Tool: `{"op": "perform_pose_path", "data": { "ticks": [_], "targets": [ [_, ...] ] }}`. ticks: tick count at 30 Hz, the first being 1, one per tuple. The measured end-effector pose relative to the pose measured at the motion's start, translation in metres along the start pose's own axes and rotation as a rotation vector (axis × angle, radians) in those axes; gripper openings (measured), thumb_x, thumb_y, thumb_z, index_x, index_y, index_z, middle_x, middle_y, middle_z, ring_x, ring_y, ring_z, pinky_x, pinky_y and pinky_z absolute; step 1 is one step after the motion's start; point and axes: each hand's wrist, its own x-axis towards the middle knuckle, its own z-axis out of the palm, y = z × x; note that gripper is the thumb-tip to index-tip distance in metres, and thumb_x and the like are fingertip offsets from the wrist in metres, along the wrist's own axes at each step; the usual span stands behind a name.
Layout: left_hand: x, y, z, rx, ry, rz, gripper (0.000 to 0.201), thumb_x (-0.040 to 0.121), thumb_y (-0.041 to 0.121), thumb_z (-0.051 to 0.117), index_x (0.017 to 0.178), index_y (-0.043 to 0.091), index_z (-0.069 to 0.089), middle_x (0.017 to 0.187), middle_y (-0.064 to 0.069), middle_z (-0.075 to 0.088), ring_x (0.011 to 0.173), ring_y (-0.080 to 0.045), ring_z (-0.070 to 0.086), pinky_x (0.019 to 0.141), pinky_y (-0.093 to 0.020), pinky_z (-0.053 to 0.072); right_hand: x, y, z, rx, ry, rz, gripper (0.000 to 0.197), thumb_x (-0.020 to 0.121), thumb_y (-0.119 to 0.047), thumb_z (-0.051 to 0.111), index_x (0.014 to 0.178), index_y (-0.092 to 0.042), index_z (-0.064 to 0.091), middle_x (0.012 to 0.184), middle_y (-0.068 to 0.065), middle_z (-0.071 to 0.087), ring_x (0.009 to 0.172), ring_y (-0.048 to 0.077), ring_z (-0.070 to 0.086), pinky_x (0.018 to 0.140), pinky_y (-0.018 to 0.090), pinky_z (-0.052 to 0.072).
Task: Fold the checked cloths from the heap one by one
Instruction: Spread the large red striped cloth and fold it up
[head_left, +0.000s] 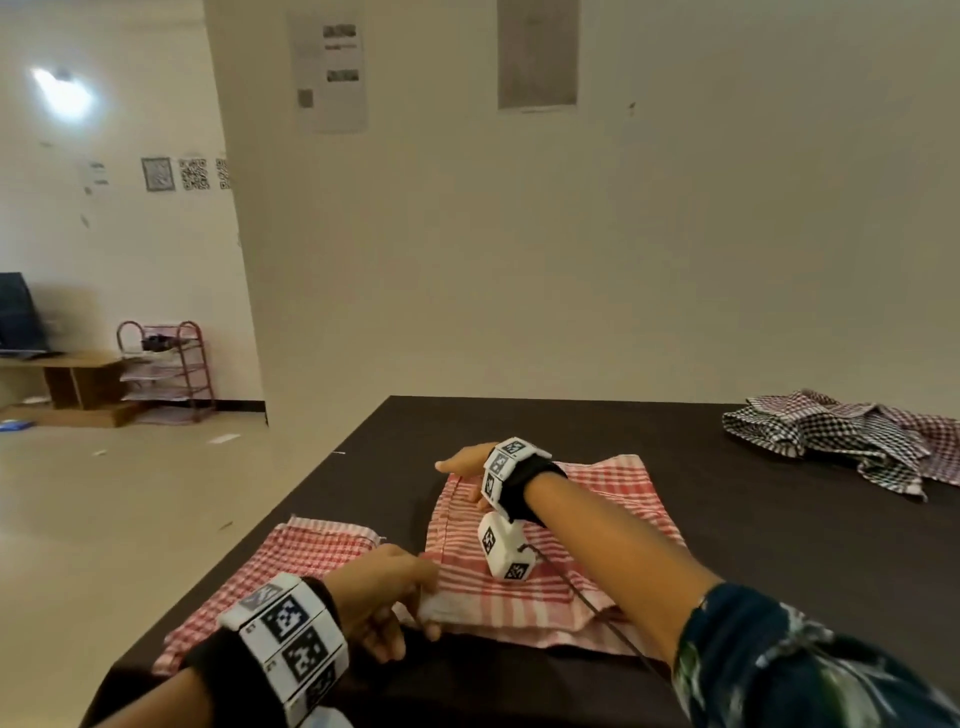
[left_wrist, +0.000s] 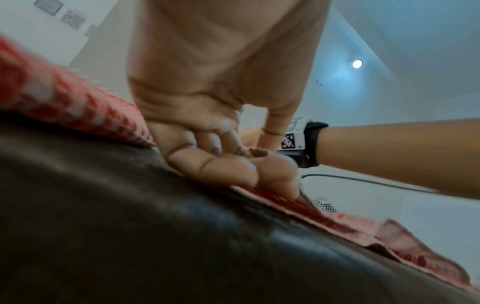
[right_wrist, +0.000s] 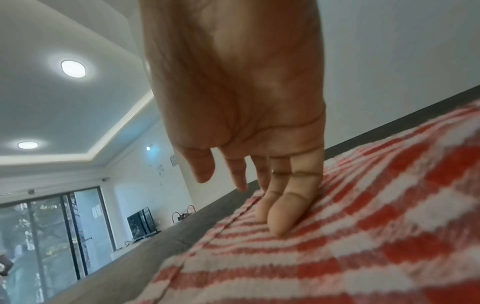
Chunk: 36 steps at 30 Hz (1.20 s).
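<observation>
A red-and-white checked cloth (head_left: 582, 525) lies partly folded on the dark table (head_left: 779, 561). My right hand (head_left: 465, 460) lies flat on its far left corner, and the straight fingers (right_wrist: 285, 214) press the cloth (right_wrist: 363, 236) down. My left hand (head_left: 384, 597) pinches the cloth's near left corner, with the fingers (left_wrist: 233, 170) curled on the red edge (left_wrist: 324, 218). A folded red checked cloth (head_left: 275, 571) lies to the left of it. The heap of checked cloths (head_left: 852, 436), black-and-white and dark red, sits at the far right of the table.
The table's left edge (head_left: 249, 540) runs close beside the folded cloth. A thin black cable (head_left: 597, 608) trails from my right wrist across the cloth. A shoe rack (head_left: 166, 369) and a low wooden bench (head_left: 72, 384) stand far off on the floor at left.
</observation>
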Motion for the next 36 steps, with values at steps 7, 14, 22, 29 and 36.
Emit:
{"op": "perform_pose_path", "data": {
  "ticks": [7, 14, 22, 29, 36],
  "targets": [
    [0.001, -0.007, 0.003, 0.122, -0.006, -0.015, 0.018, 0.089, 0.019, 0.040, 0.089, 0.006, 0.052, 0.054, -0.005, 0.060, 0.035, -0.017, 0.048, 0.044, -0.019, 0.044, -0.068, 0.027, -0.038, -0.040, -0.155, 0.024, 0.047, 0.089, -0.038, 0.058, 0.128, -0.015, 0.045, 0.114, 0.010, 0.054, 0.074, 0.025, 0.063, 0.062, 0.040, 0.058],
    [-0.007, -0.009, 0.013, 0.136, 0.258, 0.113, 0.026, 0.092, 0.018, 0.042, 0.068, 0.008, 0.045, 0.059, -0.006, 0.050, 0.033, -0.016, 0.039, 0.038, -0.017, 0.036, -0.200, 0.097, -0.055, -0.582, -0.223, -0.109, 0.043, 0.090, -0.046, 0.052, 0.124, -0.019, 0.051, 0.109, -0.004, 0.054, 0.095, 0.010, 0.054, 0.082, 0.029, 0.051],
    [-0.019, 0.004, 0.012, 0.277, 0.382, 0.102, 0.031, 0.095, 0.018, 0.042, 0.067, 0.006, 0.048, 0.057, -0.007, 0.050, 0.032, -0.013, 0.038, 0.032, -0.012, 0.029, -0.265, 0.162, -0.027, -0.779, 0.159, -0.293, 0.012, 0.090, -0.028, 0.051, 0.102, -0.026, 0.048, 0.098, -0.015, 0.045, 0.094, 0.013, 0.053, 0.080, 0.031, 0.046],
    [-0.028, -0.002, 0.033, 0.741, 0.383, 0.002, 0.028, 0.091, 0.025, 0.045, 0.067, 0.012, 0.053, 0.068, -0.003, 0.056, 0.063, -0.016, 0.054, 0.053, -0.021, 0.039, -0.282, 0.178, -0.033, -0.758, 0.290, -0.357, 0.016, 0.088, -0.018, 0.048, 0.104, -0.019, 0.053, 0.082, -0.020, 0.040, 0.084, 0.006, 0.044, 0.068, 0.013, 0.038],
    [-0.056, 0.014, 0.060, 0.972, 0.178, 0.010, 0.023, 0.078, 0.027, 0.055, 0.056, 0.020, 0.054, 0.071, 0.005, 0.054, 0.078, -0.016, 0.054, 0.069, -0.026, 0.040, -0.324, 0.192, -0.046, -0.765, -0.027, -0.191, 0.017, 0.088, -0.026, 0.051, 0.104, -0.028, 0.057, 0.102, -0.012, 0.057, 0.096, 0.009, 0.055, 0.085, 0.030, 0.047]
  ]
}}
